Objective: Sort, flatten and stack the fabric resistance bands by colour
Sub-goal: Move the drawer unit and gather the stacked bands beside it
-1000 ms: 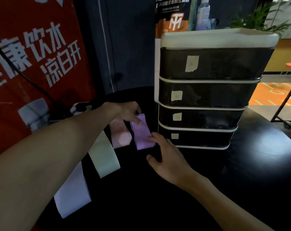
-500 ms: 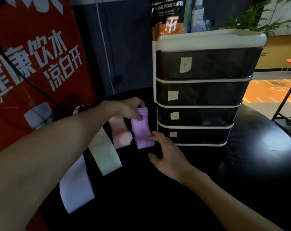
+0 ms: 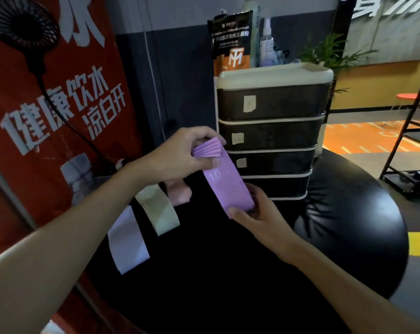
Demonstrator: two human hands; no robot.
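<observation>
While my left hand (image 3: 187,153) pinches the fanned far end of the purple bands (image 3: 228,186) and my right hand (image 3: 259,220) pinches their near end, the stack spans the gap between the two grips, its long axis running from the right grip away and slightly leftward to the left one. The layers splay apart at the left grip and lie flush at the right, so I judge the squaring-up falls to the left hand. The pink band (image 3: 180,196) lies just below the left grip, on the table (image 3: 336,225).
</observation>
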